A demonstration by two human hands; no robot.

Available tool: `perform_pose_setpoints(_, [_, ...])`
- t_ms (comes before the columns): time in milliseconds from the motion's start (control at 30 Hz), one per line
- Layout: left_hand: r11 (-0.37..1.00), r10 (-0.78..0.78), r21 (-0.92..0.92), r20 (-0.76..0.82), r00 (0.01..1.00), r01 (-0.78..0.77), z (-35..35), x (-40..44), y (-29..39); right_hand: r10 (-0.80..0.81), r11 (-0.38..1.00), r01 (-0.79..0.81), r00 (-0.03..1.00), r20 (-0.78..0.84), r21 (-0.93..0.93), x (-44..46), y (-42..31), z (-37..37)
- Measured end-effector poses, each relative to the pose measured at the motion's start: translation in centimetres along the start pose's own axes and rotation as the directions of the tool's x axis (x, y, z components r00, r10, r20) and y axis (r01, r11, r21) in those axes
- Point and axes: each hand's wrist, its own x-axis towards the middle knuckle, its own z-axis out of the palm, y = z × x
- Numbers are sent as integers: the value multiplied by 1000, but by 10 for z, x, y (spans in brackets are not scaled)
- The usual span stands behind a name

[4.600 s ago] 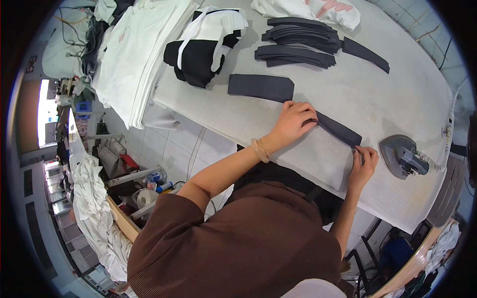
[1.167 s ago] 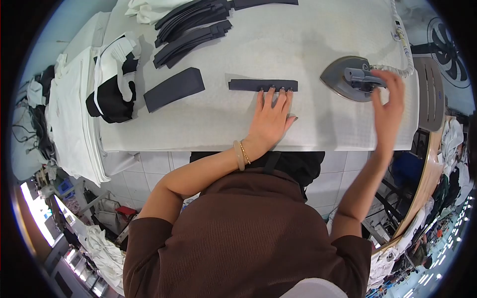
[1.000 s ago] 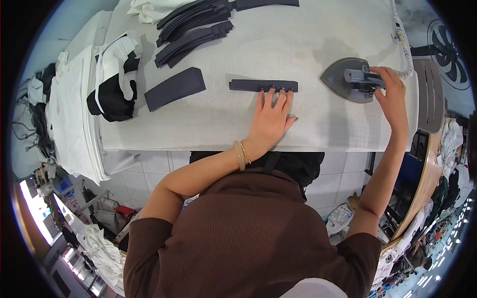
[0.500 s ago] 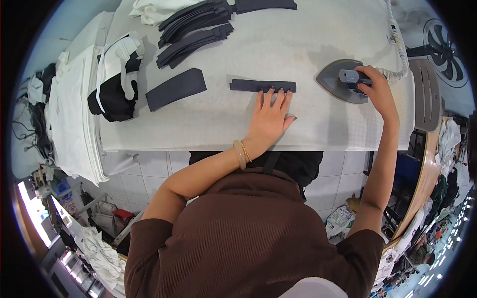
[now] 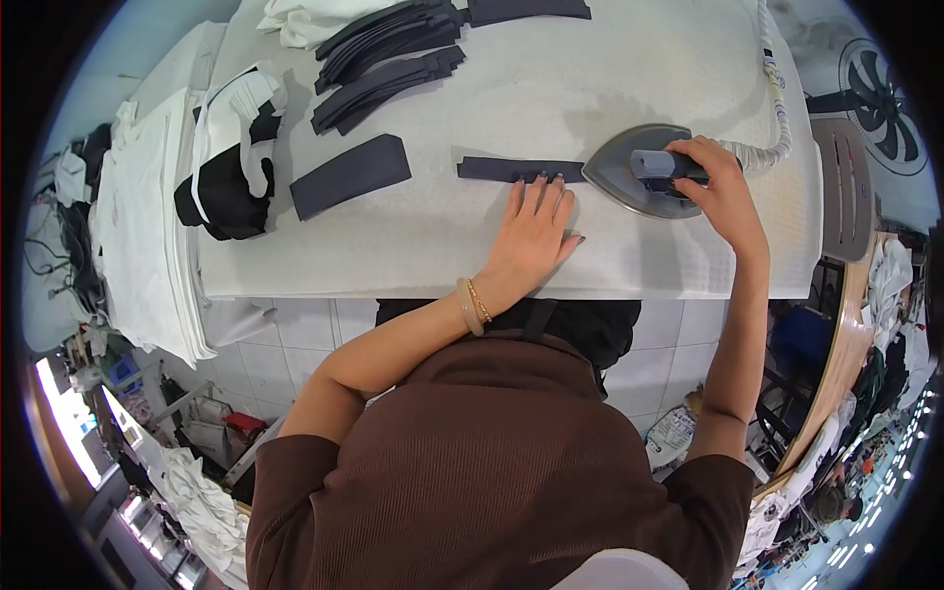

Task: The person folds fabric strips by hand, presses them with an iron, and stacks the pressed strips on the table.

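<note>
A narrow dark grey fabric strip (image 5: 492, 168) lies on the white table cover (image 5: 393, 256). The spread fingertips of my left hand (image 5: 531, 231) rest on the strip's lower edge, holding nothing. My right hand (image 5: 723, 187) is wrapped round the handle of a grey iron (image 5: 624, 192), whose tip touches or slightly covers the strip's right end. Left of the strip lies a wider dark grey piece (image 5: 351, 177). Stacks of similar dark pieces (image 5: 388, 87) are further back, and another dark piece (image 5: 526, 10) lies by the far edge of view.
A black and white cloth bundle (image 5: 226, 182) sits at the table's left, beside a tall pile of white fabric (image 5: 147, 226). White cloth (image 5: 310, 22) lies at the back. The iron's hose (image 5: 777, 108) runs along the right, near a grey slatted rest (image 5: 844, 187) and a fan (image 5: 880, 103).
My right hand, earlier at the strip's end and then reaching for the iron, has closed on its handle and moved it left to the strip. My left hand went from pinching to lying spread.
</note>
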Motion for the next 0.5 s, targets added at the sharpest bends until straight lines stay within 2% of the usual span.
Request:
perform_pose_setpoints(67, [1000,4,-6,-2,1000,-4,-2,0,-1,21,997,-20,1000,-17,79,2,-1,1])
perform_pose_setpoints(200, [1000,6,-25,-14,1000,-6,-2,-1,-1,38,996,-38,999,-2,76,3,-3,1])
perform_pose_setpoints(367, [999,11,-36,-14,1000,-11,-4,-2,-3,-3,999,5,1000,28,-47,5,-2,10])
perform_pose_setpoints(500, [998,17,-60,0,1000,-17,-7,-1,-4,34,999,-30,995,93,-42,4,-6,7])
